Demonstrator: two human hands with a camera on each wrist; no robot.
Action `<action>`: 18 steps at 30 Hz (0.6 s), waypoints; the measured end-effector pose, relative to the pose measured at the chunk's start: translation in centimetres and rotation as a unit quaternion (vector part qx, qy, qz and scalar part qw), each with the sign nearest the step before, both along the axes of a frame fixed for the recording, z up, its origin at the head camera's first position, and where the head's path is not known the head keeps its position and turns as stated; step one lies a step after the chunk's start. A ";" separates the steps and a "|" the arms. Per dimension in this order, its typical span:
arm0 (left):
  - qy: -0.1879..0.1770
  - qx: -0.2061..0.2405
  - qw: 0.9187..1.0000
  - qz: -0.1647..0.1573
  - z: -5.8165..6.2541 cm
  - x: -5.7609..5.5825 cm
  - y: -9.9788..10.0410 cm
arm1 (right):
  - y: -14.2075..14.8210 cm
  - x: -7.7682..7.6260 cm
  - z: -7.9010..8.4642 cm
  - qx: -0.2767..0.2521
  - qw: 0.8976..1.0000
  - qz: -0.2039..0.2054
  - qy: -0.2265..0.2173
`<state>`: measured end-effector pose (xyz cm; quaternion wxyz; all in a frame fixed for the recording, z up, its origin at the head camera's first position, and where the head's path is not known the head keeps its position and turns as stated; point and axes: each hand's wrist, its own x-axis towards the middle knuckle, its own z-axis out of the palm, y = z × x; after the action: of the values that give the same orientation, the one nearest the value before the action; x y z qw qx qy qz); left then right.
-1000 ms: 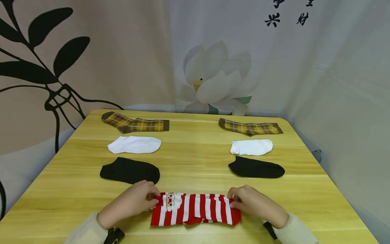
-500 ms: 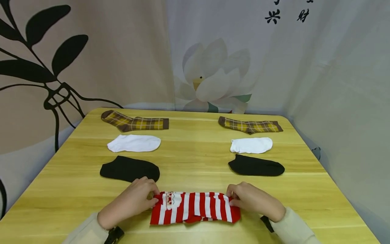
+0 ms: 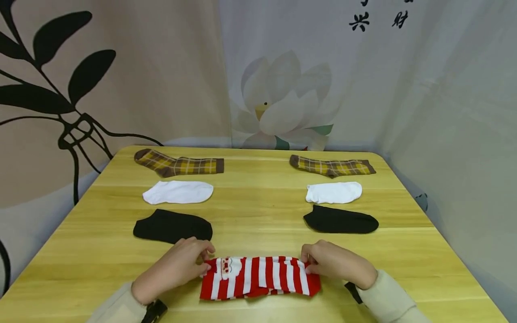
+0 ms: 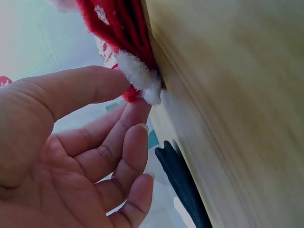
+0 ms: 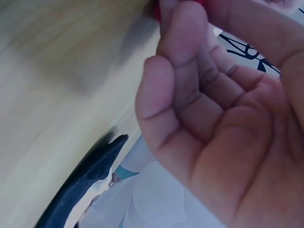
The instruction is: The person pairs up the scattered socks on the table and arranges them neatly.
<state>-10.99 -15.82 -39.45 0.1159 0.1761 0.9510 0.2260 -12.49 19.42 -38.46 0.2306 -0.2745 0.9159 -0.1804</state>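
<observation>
A red-and-white striped sock with a Santa face near its left end lies across the front of the table. At its upper left corner my left hand pinches the fabric between thumb and a finger, with another finger lifted. Fuzzy white material shows at that corner in the left wrist view, below layered red cloth. My right hand pinches the upper right corner. Only a sliver of red sock shows past the curled fingers in the right wrist view.
Behind the hands, a black sock, a white sock and a plaid sock form a column on the left. A matching black sock, white sock and plaid sock lie on the right. A printed curtain hangs behind the table.
One left finger has lifted slightly off the sock's corner. My right hand stays at the other corner, and the socks lie as before; the head view shifts slightly.
</observation>
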 end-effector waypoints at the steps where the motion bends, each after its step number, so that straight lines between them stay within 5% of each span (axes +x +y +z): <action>1: -0.001 0.000 1.000 -0.003 0.0 0.1 -0.1 | -0.1 0.0 0.0 0.002 1.000 -0.001 -0.004; 18: 0.032 0.007 0.997 -0.064 -0.4 0.4 -1.0 | -0.5 0.0 0.6 0.026 0.999 -0.008 -0.033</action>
<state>-10.64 -16.83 -39.81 0.0987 0.2441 0.9395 0.2191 -12.53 18.94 -37.85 0.2663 -0.2553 0.9143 -0.1670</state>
